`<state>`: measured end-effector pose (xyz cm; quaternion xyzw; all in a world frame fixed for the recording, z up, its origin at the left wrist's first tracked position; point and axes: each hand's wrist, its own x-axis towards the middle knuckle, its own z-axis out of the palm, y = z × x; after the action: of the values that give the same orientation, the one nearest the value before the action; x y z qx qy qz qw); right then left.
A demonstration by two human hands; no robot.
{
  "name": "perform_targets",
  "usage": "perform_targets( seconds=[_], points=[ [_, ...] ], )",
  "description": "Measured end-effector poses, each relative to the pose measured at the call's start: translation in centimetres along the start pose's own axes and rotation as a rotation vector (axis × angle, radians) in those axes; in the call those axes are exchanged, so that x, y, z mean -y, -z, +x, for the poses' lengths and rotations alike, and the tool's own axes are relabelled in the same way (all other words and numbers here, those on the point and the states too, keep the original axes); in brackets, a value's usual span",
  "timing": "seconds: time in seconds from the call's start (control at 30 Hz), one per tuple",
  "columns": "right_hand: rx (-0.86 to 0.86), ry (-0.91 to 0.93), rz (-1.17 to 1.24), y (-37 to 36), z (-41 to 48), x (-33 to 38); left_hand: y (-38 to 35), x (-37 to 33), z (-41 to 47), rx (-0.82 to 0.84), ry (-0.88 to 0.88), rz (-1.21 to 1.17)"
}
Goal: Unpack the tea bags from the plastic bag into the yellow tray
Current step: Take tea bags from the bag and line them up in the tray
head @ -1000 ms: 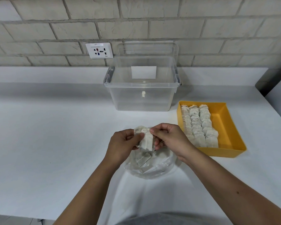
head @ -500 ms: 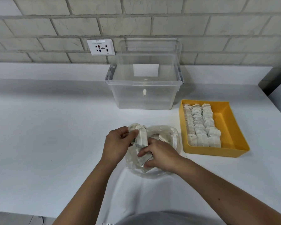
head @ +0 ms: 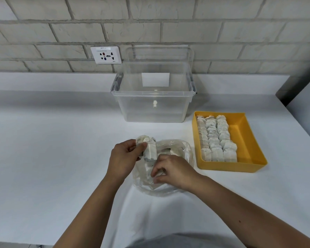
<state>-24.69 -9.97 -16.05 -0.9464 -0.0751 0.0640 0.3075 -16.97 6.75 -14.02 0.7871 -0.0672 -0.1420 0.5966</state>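
**Left grip full, right grip down in the bag**

The left grip (head: 123, 158) is closed in a pinch, thumb against fingers, on the held tea bags (head: 150, 149), a small upright bundle at its fingertips. Just to the right of that bundle, and lower, the right grip (head: 174, 171) has its fingers curled down into the mouth of the plastic bag (head: 184, 153). Whether they have hold of anything there cannot be told, as the knuckles hide it. The bag lies crumpled on the white surface (head: 52, 149) under and around both grips, with more pale tea bags showing through its film. To the right of the right grip, apart from the bag, stands the yellow tray (head: 240, 167). It carries rows of tea bags (head: 215, 138) (three rows, packed along its left side). Beyond both grips, against the brick wall, stands a clear bin (head: 154, 108), with a wall socket (head: 106, 54) to its left.
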Motion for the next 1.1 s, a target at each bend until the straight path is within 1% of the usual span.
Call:
perform_targets(
  seconds=[0.07,0.17,0.27,0.37,0.43,0.47,0.57,0.63,0.7,0.8,0.97,1.1],
  points=[
    [0.021,0.011,-0.068,-0.3,0.4,0.3,-0.1,0.0,0.1,-0.002,0.003,0.008],
    [-0.001,0.049,-0.094,-0.6,0.7,0.5,-0.1,0.1,0.0,-0.009,0.021,-0.004],
    [0.0,0.055,-0.066,-0.9,0.7,0.3,0.2,0.2,0.0,-0.014,0.029,-0.021],
    [-0.029,0.0,0.03,-0.5,0.2,0.1,0.6,0.2,0.1,-0.031,0.05,-0.073],
    [-0.081,-0.059,0.173,0.6,-0.3,0.3,0.8,0.1,0.1,-0.036,0.057,-0.101],
    [-0.092,-0.099,0.283,1.4,-0.7,0.4,0.8,0.0,0.1,-0.035,0.058,-0.107],
    [-0.105,-0.196,0.775,3.6,-2.0,0.8,0.4,-0.6,-0.1,-0.005,0.067,-0.124],
    [-0.157,-0.264,1.062,4.5,-2.4,0.9,-0.3,-1.2,-0.5,0.053,0.077,-0.144],
    [-0.235,-0.348,1.182,5.0,-2.5,0.9,-1.3,-2.0,-1.1,0.123,0.08,-0.159],
    [-0.296,-0.431,1.229,5.3,-3.1,0.3,-2.9,-3.0,-1.6,0.172,0.086,-0.161],
    [-0.353,-0.503,1.317,6.2,-4.7,-0.3,-5.1,-3.8,-1.6,0.156,0.102,-0.122],
    [-0.398,-0.497,1.141,7.1,-5.8,-0.9,-7.4,-4.6,-2.0,0.164,0.103,-0.128]
  ],
)
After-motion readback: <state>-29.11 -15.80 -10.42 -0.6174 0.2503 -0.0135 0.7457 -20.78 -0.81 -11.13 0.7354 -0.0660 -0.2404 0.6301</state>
